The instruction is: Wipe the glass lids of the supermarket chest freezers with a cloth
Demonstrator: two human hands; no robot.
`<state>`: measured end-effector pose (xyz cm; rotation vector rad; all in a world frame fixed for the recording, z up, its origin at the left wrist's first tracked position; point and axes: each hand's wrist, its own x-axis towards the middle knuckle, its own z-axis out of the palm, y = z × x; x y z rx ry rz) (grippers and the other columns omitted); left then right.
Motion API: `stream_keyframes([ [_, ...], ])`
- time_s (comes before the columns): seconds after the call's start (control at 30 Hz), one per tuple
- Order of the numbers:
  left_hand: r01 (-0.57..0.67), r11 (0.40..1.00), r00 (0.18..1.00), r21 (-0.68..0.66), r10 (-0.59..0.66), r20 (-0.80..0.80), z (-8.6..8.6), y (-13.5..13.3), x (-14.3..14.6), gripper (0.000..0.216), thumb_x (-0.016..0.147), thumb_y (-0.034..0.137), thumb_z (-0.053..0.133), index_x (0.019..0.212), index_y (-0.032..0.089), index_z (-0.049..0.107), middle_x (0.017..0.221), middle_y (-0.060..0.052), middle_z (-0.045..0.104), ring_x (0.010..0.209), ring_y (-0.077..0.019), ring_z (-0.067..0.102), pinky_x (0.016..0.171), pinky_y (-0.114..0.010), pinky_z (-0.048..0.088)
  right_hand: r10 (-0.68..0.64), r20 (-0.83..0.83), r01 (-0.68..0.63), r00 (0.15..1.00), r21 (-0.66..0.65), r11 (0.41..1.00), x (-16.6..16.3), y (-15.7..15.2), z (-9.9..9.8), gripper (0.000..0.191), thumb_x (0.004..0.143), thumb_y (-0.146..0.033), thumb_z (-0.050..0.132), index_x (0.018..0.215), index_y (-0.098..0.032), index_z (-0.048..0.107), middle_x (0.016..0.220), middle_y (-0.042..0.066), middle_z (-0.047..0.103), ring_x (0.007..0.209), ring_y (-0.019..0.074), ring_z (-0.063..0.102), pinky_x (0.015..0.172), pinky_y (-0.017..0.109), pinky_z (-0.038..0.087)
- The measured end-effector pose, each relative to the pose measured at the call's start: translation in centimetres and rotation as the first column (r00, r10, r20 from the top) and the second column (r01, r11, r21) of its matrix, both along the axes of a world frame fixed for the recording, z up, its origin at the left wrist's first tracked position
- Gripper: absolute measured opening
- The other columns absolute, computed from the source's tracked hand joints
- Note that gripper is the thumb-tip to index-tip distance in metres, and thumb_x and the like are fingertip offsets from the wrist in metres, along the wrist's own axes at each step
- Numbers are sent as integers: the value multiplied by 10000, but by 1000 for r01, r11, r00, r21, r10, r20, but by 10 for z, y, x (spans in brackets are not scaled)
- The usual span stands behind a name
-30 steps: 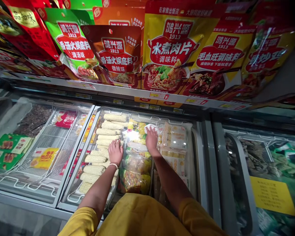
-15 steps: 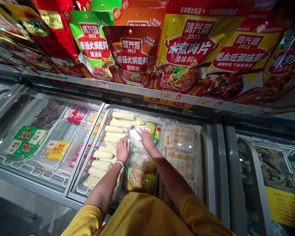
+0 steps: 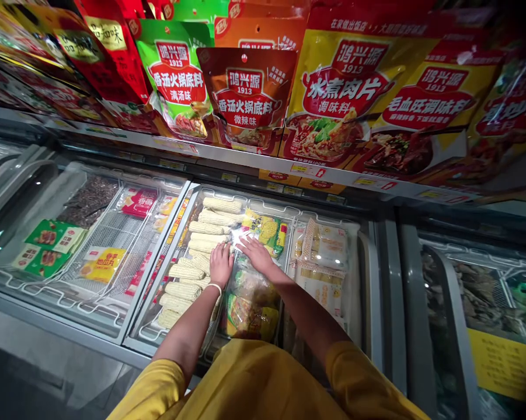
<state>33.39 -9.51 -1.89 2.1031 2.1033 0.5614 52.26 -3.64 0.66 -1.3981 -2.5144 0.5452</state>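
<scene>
A clear freezer lid (image 3: 284, 344) lies over rows of pale corn cobs (image 3: 186, 272) and bagged frozen food. My left hand (image 3: 221, 265) rests flat on the lid above the corn, fingers stretched out and holding nothing. Just to its right, my right hand (image 3: 257, 255) presses a white cloth (image 3: 240, 238) against the lid. Most of the cloth is hidden beneath the fingers. Below the lid, beyond that hand, is a yellow and green bag with corn printed on it (image 3: 263, 226). Another colourful bag (image 3: 249, 315) lies nearer to me.
Seasoning pouches (image 3: 247, 96) stand along a shelf (image 3: 227, 154) above the freezer's far edge. A left-hand freezer section holds green packs (image 3: 48, 248) and a yellow pack (image 3: 100, 263). On the right sit packs in netting (image 3: 321, 245) and a grey freezer frame (image 3: 394, 303).
My right hand has slid with the cloth toward me and slightly left, closer to my left hand, uncovering more of the yellow bag. My left hand stays on the lid.
</scene>
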Motion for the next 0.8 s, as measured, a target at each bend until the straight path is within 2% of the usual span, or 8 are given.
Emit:
stream_keyframes([
  [0.13, 21, 1000, 1000, -8, -21, 5, 2, 0, -1, 464, 1010, 313, 424, 1434, 165, 545, 1484, -167, 552, 1442, -314, 444, 1207, -536, 335, -348, 33, 348, 937, 8, 937, 7, -6, 3, 692, 896, 5, 444, 1540, -249, 459, 1647, 69, 328, 1533, 246, 275, 1261, 525, 209],
  [0.27, 17, 1000, 1000, -14, -16, 3, 3, 0, -2, 462, 1012, 312, 423, 1425, 152, 554, 1483, -183, 548, 1446, -321, 439, 1209, -545, 331, 5, 5, -5, 1000, -19, 1000, 17, -13, 2, 684, 886, 16, 471, 1475, -326, 541, 1606, -1, 416, 1519, 205, 308, 1259, 467, 246],
  [0.43, 27, 998, 1000, -50, -27, 13, 5, -1, 2, 492, 1005, 295, 434, 1461, 129, 515, 1520, -192, 508, 1476, -328, 396, 1225, -547, 304, -419, -13, 419, 908, 37, 907, 30, -24, 0, 713, 878, 22, 412, 1539, -242, 464, 1639, 71, 346, 1532, 254, 276, 1260, 541, 201],
  [0.57, -37, 997, 999, -72, 39, 29, 6, -3, 11, 547, 978, 295, 482, 1494, 115, 469, 1567, -217, 443, 1505, -351, 340, 1219, -597, 281, -68, -4, 68, 998, -16, 998, 43, -34, -1, 711, 883, 40, 409, 1482, -322, 536, 1607, -9, 418, 1515, 200, 317, 1257, 454, 246],
  [0.63, -25, 996, 999, -86, 28, 37, 6, -7, 15, 577, 967, 317, 508, 1508, 123, 455, 1589, -220, 408, 1514, -365, 316, 1207, -611, 293, -205, 15, 205, 979, 1, 979, 52, -37, 0, 714, 887, 38, 392, 1498, -309, 515, 1617, 4, 402, 1516, 205, 313, 1256, 473, 241],
  [0.7, 0, 996, 999, -93, 4, 41, 6, -14, 19, 576, 963, 324, 515, 1508, 143, 462, 1598, -210, 398, 1515, -367, 311, 1201, -611, 303, -478, 33, 477, 878, 38, 878, 60, -40, 1, 719, 881, 36, 370, 1534, -246, 469, 1637, 58, 358, 1529, 234, 283, 1254, 514, 221],
  [0.73, 7, 996, 999, -93, -4, 39, 6, -18, 20, 566, 963, 319, 513, 1502, 151, 474, 1596, -207, 402, 1513, -366, 315, 1201, -611, 302, -516, 38, 515, 856, 42, 856, 63, -42, 1, 723, 876, 39, 367, 1540, -231, 461, 1639, 68, 352, 1533, 240, 273, 1255, 517, 214],
  [0.8, 22, 995, 999, -93, -19, 30, 5, -29, 24, 548, 961, 309, 513, 1488, 159, 495, 1591, -205, 409, 1510, -367, 321, 1204, -612, 292, -344, 42, 344, 938, 7, 939, 69, -46, 1, 740, 857, 51, 381, 1519, -261, 493, 1630, 32, 376, 1531, 221, 276, 1261, 480, 213],
])
